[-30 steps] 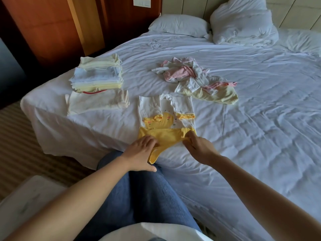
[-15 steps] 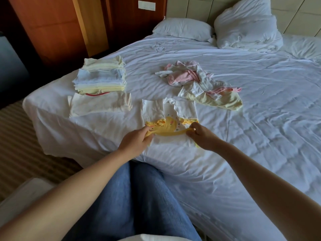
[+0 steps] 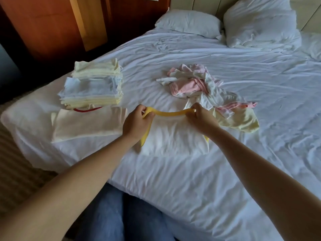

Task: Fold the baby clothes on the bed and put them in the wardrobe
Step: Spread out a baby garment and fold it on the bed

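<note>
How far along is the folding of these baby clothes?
Partly done. A folded stack sits on the bed. The left hand and right hand pinch a yellow-and-white garment mid-fold. A crumpled heap awaits folding, and nothing is put away yet.

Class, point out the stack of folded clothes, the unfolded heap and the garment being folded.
stack of folded clothes (image 3: 90, 89), head view, its pale blue layer.
unfolded heap (image 3: 185, 86), head view, pink piece.
white and yellow garment (image 3: 173, 134), head view, white middle.

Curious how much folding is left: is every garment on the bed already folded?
No: a crumpled heap of pink and white clothes lies unfolded beyond the right hand, which grips a yellow-edged garment with the left hand.
</note>
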A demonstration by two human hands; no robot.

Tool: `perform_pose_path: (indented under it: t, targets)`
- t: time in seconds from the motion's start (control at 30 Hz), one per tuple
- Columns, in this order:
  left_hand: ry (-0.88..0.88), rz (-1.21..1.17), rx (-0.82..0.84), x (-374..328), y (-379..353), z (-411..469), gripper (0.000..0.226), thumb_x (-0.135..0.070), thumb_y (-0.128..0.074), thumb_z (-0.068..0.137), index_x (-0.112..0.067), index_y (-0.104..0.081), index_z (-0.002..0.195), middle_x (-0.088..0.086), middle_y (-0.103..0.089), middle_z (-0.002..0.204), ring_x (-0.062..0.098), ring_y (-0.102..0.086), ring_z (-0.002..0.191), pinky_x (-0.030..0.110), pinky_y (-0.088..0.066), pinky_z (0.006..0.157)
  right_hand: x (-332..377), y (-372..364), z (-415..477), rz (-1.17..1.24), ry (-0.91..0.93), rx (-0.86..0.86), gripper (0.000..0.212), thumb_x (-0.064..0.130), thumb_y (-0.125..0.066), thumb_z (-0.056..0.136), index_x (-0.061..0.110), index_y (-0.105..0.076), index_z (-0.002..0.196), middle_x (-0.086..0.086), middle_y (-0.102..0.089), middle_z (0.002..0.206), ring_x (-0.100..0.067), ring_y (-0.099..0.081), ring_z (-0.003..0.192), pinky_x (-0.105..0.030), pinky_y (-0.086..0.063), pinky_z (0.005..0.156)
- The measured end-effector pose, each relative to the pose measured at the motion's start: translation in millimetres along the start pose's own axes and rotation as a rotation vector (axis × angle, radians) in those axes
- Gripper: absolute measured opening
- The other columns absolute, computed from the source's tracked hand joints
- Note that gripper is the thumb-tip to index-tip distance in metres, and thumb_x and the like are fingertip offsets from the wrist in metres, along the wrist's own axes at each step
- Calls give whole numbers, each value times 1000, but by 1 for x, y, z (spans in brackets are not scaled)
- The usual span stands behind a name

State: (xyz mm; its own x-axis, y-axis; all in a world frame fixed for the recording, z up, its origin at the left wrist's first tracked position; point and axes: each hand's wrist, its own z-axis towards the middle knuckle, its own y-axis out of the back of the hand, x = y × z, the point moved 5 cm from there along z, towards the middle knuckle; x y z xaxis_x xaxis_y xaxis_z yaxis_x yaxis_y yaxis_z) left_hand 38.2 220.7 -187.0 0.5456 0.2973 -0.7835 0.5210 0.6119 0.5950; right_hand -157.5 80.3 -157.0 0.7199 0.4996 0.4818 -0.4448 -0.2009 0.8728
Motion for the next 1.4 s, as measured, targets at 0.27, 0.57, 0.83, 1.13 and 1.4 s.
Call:
perform_pose_path:
  t: [0.27, 0.57, 0.83, 1.13, 1.4]
  targets:
    - [-84, 343, 1, 44, -54, 54, 28, -45, -58, 93, -19, -55, 102, 2, -70, 95, 31, -66, 88, 37, -47, 66, -33, -61, 57, -302, 116, 33, 25, 39, -40, 100, 18, -46, 112, -10, -68, 96, -35, -63, 87, -37, -44, 66]
    - [-338, 414, -49, 51, -64, 54, 37, -22, -75, 77, -22, -59, 110, 5, -56, 107, 28, -62, 85, 39, -51, 60, -53, -81, 58, -251, 176, -125, 33, 35, -55, 93, 21, -59, 123, -3, -60, 120, -30, -56, 111, -40, -45, 80]
    - [-368, 541, 353, 23, -88, 13, 66, -56, -42, 89, -23, -41, 147, 2, -38, 153, 23, -31, 143, 40, -30, 115, -30, -83, 14, -111, 226, 74, 64, 54, -35, 85, 24, -50, 140, 2, -44, 150, -18, -36, 141, -36, -25, 116]
    - [-333, 668, 227, 55, -94, -23, 84, -72, -27, 82, -28, -29, 153, 17, -19, 160, 35, -15, 149, 48, -9, 120, -64, -104, -23, -230, 69, 121, 78, 77, -15, 79, 48, -3, 151, 10, -7, 163, -18, 7, 150, -47, 3, 121]
    - [-291, 567, 263, 56, -89, -20, 79, -68, -27, 85, -26, -34, 151, 15, -22, 160, 31, -17, 149, 45, -10, 122, -68, -105, -18, -118, -7, 138, 70, 68, 1, 84, 48, -11, 151, 11, -1, 163, -10, 10, 149, -40, 6, 121]
